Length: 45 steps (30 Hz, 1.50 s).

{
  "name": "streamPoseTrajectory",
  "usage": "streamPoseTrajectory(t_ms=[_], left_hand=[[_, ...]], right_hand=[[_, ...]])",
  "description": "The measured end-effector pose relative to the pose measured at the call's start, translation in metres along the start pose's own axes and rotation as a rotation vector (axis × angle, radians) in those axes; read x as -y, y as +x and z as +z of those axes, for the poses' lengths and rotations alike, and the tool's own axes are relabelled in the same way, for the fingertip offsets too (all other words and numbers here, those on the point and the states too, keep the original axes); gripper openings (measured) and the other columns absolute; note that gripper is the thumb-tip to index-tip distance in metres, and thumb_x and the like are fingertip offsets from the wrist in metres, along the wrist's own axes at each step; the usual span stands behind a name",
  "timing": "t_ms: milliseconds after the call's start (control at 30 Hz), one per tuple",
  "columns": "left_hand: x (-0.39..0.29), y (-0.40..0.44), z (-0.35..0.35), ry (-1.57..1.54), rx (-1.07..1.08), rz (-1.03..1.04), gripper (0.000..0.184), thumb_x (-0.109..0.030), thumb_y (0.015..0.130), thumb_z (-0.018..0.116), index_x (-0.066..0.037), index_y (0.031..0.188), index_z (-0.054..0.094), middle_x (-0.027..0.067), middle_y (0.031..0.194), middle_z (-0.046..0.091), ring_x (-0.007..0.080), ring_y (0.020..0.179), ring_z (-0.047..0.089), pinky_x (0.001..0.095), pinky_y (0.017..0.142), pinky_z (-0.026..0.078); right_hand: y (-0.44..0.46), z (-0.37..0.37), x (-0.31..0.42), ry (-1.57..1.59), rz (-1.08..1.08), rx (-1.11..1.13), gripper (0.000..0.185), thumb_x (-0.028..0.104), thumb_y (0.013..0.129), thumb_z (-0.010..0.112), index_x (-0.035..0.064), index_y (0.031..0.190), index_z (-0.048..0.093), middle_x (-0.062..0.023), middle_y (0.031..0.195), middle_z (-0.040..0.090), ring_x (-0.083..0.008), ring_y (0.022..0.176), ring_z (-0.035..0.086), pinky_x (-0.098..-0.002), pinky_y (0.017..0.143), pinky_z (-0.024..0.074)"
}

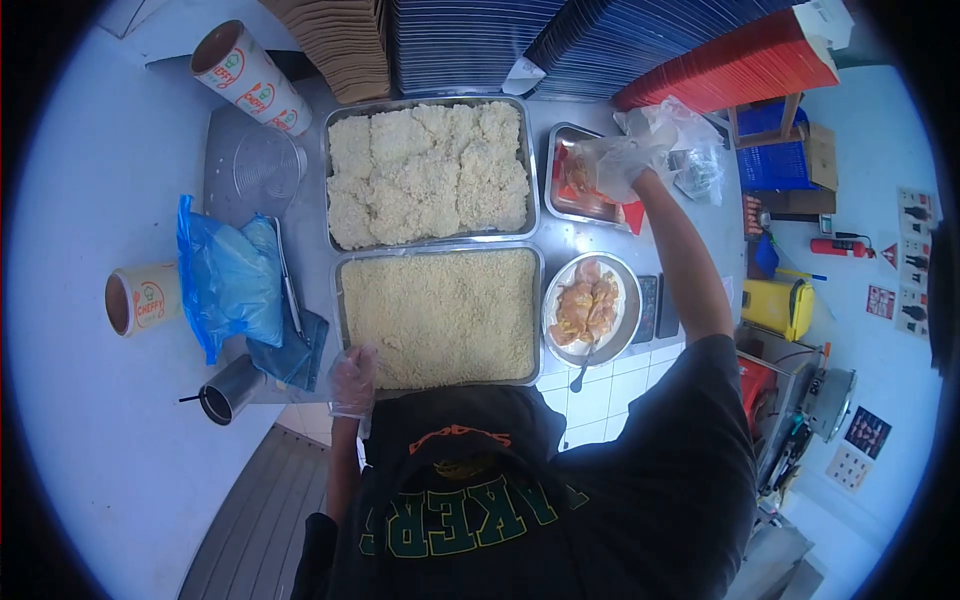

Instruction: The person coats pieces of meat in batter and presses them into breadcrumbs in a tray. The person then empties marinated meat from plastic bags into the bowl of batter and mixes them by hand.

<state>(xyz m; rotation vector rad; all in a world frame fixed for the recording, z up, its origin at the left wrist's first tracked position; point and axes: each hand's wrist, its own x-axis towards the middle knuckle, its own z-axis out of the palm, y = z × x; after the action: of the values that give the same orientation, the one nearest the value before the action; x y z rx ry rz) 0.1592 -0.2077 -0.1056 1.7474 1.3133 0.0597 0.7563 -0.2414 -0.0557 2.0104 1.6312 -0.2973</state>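
Note:
My left hand (353,383), in a clear plastic glove, is at the lower left corner of a metal tray of crumbs (440,315). Its fingers point up along the rim and hold nothing that I can see. My right hand (625,165), also gloved, reaches over a small metal tray (558,205) containing raw meat (576,172) and something flat and red. The glove hides its fingertips. Crumb-coated pieces (425,175) fill the upper large tray. A round bowl (632,310) holds raw chicken pieces (588,303) and a dark-handled utensil (580,378).
Clear plastic bags (695,150) lie beyond my right hand. A blue bag (235,285), printed paper tubs (250,78) and a metal cup (230,392) stand at left. Stacked folded cartons (470,45) line the back. A dark scale-like device (650,300) sits beside the bowl.

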Motion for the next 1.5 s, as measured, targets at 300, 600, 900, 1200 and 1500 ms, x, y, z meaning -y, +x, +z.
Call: streamPoseTrajectory(t_ms=[300,600,900,1200,1500], left_hand=[[0.007,0.007,0.008,0.037,0.028,0.029,0.043,-0.043,0.096,0.047,-0.005,0.093,0.065,0.0165,0.076,0.062,0.0315,0.072,0.062,0.0428,0.066,0.046],[0.009,0.006,0.023,0.06,0.059,0.108,0.04,-0.042,0.097,0.046,-0.008,0.096,0.067,0.0171,0.079,0.065,0.0321,0.075,0.064,0.0412,0.068,0.048],[-0.275,0.037,0.059,-0.067,0.256,0.788,0.063,-0.042,0.091,0.058,0.002,0.132,0.04,0.0201,0.094,0.065,0.0359,0.087,0.066,0.0429,0.08,0.051],[-0.392,0.129,0.137,0.383,0.12,0.819,0.05,-0.026,0.089,0.056,-0.01,0.133,0.039,0.0265,0.096,0.064,0.0435,0.088,0.063,0.0519,0.077,0.05],[-0.393,0.183,0.149,0.191,0.084,0.8,0.053,-0.019,0.089,0.056,-0.014,0.138,0.037,0.027,0.108,0.063,0.0442,0.1,0.061,0.0506,0.085,0.048]], right_hand=[[-0.056,-0.024,-0.012,0.436,0.085,-0.122,0.032,0.027,0.083,0.057,0.0127,0.109,0.069,-0.0108,0.111,0.068,-0.0281,0.102,0.064,-0.0383,0.089,0.0487],[-0.08,-0.019,-0.017,0.375,0.046,-0.044,0.028,0.027,0.084,0.057,0.0172,0.106,0.07,-0.0074,0.109,0.069,-0.0269,0.104,0.063,-0.0437,0.092,0.0445],[-0.037,-0.023,0.005,0.118,-0.179,-0.123,0.022,0.026,0.083,0.058,0.0225,0.1,0.072,-0.0036,0.104,0.071,-0.0241,0.105,0.063,-0.0594,0.095,0.0345],[-0.114,-0.07,0.036,0.432,0.037,-0.232,0.023,0.022,0.08,0.063,0.0141,0.101,0.071,-0.0111,0.102,0.07,-0.0318,0.103,0.063,-0.0459,0.091,0.0464],[-0.116,-0.036,0.01,0.549,0.17,-0.65,0.035,0.018,0.086,0.06,0.0074,0.12,0.06,-0.0193,0.119,0.061,-0.0346,0.107,0.061,-0.0412,0.092,0.0475]])
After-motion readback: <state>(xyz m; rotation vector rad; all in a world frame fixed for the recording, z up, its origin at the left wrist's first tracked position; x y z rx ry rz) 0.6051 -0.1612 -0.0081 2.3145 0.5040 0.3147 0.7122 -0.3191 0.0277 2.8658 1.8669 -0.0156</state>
